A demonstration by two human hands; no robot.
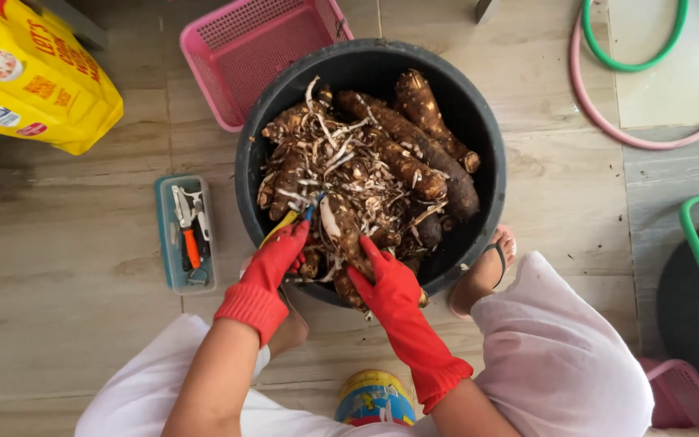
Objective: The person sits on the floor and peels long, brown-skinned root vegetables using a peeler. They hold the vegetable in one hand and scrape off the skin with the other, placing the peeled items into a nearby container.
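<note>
Both my hands wear red rubber gloves. My left hand (278, 257) grips a yellow-handled peeler (285, 222) at the near left rim of a black tub (491, 174). My right hand (388, 285) holds a brown, partly peeled cassava root (341, 231) over the tub's near edge. The peeler's tip rests close beside the root's pale peeled patch. The tub is full of long brown cassava roots (414, 150) covered with pale strips of peel (341, 158).
A pink plastic basket (244, 44) sits behind the tub. A clear tray of small tools (186, 235) lies left on the tiled floor, a yellow sack (30, 73) far left. Green and pink hoses (649, 77) coil at right. A tin (374, 396) stands between my knees.
</note>
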